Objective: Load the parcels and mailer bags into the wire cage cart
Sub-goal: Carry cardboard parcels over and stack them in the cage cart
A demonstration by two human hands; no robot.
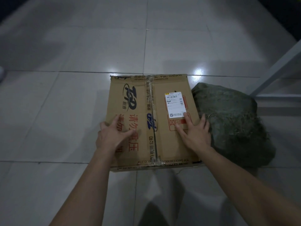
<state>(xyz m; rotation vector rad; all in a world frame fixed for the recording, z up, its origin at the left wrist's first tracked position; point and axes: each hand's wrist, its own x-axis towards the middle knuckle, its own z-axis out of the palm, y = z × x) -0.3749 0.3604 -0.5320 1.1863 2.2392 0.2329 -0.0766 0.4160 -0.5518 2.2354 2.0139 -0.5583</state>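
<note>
A brown cardboard box [140, 101] with printed blue and red lettering, a taped centre seam and a white shipping label [175, 104] lies flat on the tiled floor. My left hand [112, 134] rests on the box's left half with fingers spread and straight. On the right half my right hand [194, 131] lies flat, its index finger touching the lower edge of the label. Close against the box's right side sits a dark green woven sack parcel [231, 121]. No wire cage cart shows as a whole.
The glossy white tiled floor [65, 103] stretches all around, with light glare behind the box. A pale metal frame bar [276, 70] slants down at the right edge, just behind the sack.
</note>
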